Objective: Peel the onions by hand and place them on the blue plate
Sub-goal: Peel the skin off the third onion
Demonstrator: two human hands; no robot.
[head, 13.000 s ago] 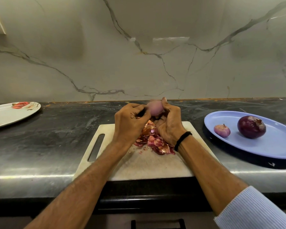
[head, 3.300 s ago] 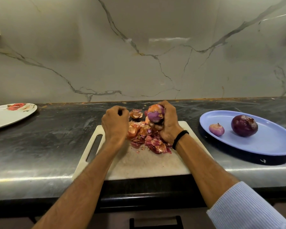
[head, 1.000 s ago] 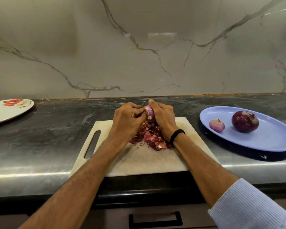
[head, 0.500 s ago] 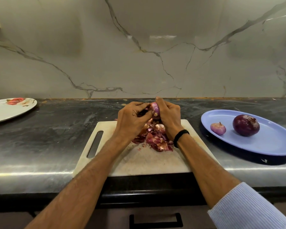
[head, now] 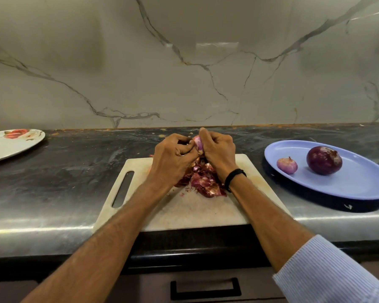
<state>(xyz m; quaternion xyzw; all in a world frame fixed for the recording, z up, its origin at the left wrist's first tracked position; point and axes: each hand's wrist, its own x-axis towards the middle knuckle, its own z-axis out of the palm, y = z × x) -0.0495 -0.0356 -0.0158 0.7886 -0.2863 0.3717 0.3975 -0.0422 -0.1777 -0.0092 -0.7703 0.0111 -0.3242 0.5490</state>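
Observation:
A small pink onion (head: 198, 144) is held between both hands above the far edge of the white cutting board (head: 184, 206). My right hand (head: 218, 149) grips it with curled fingers; most of it is hidden. My left hand (head: 173, 157) pinches at its left side with thumb and fingertips. A pile of red-brown onion skins (head: 204, 181) lies on the board beneath the hands. The blue plate (head: 359, 182) at the right carries a small pale onion (head: 287, 165) and a large dark purple onion (head: 323, 160).
A white flowered plate (head: 9, 144) lies at the far left of the dark counter (head: 64, 171). A marble wall stands behind. The counter's front edge and a drawer handle (head: 206, 288) are below the board.
Both hands stay together on the small onion above the board, working at its skin. Over the last second only the camera view has shifted slightly.

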